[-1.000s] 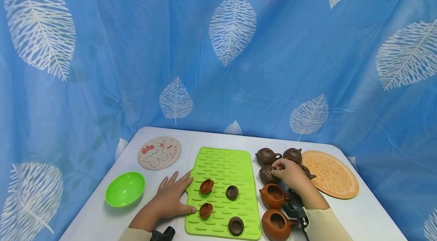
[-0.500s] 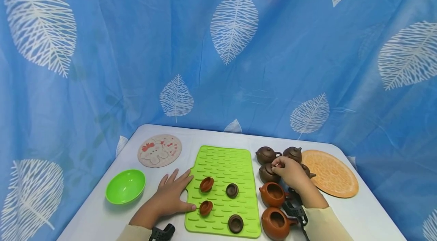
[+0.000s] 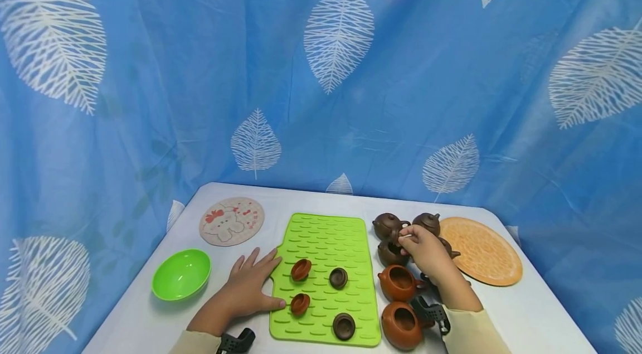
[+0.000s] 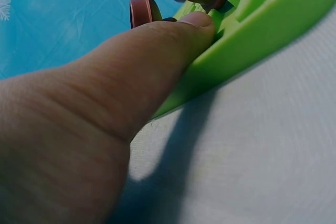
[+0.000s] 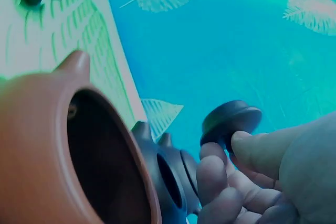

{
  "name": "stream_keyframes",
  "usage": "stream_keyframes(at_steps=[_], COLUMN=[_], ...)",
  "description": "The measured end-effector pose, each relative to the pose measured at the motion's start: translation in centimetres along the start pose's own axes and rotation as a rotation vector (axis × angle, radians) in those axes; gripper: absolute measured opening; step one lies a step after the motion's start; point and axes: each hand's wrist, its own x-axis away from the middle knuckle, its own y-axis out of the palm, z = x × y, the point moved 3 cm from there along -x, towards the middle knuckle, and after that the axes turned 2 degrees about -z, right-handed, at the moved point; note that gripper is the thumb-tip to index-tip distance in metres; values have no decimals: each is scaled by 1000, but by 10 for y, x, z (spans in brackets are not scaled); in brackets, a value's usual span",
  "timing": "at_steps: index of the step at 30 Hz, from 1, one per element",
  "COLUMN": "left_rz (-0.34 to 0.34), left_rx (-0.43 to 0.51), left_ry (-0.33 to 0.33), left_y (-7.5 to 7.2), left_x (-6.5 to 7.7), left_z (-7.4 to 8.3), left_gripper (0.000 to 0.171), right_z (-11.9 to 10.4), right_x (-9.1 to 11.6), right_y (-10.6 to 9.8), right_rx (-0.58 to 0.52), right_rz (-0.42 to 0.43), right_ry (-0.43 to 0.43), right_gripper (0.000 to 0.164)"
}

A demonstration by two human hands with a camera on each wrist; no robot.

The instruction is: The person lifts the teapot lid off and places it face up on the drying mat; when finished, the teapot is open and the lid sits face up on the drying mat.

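Note:
My right hand [image 3: 426, 251] pinches a dark brown teapot lid [image 5: 231, 119] by its knob. The lid is raised just above a dark brown teapot [image 3: 390, 256], whose mouth shows uncovered. My left hand [image 3: 251, 284] lies with spread fingers at the left edge of a green mat [image 3: 328, 237], its thumb on the mat near a reddish-brown lid [image 3: 300, 305]. Another reddish-brown lid [image 3: 301, 270] and two dark lids, one farther back [image 3: 338, 278] and one nearer [image 3: 344, 326], also lie on the mat. Two reddish-brown teapots, a farther one [image 3: 393, 295] and a nearer one [image 3: 393, 337], stand without lids.
More dark teapots stand behind and beside the right hand, one at back left [image 3: 386, 226], one at back right [image 3: 426, 223]. An orange round mat [image 3: 481, 251] lies right. At left are a green bowl [image 3: 181, 276] and a round rabbit-print mat [image 3: 230, 222].
My right hand has lifted the lid off the dark teapot, uncovering its mouth. The left hand stays in place on the mat's edge.

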Motion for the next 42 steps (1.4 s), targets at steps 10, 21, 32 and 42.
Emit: stream_keyframes(at_steps=[10, 21, 32, 42], left_rz=[6, 4, 8, 4], left_rx=[-15, -7, -15, -30], left_ry=[-4, -9, 3, 2], left_y=[2, -2, -1, 0], left_x=[-2, 2, 0, -1], left_z=[-1, 0, -1, -1], left_gripper=[112, 112, 111, 112], right_z=[1, -7, -21, -42], right_x=[2, 2, 3, -6], right_y=[7, 31, 52, 75], right_rx=[-381, -757, -857, -860], right_rz=[-28, -127, -252, -324], right_ry=[35, 34, -41, -22], right_gripper=[31, 24, 18, 24])
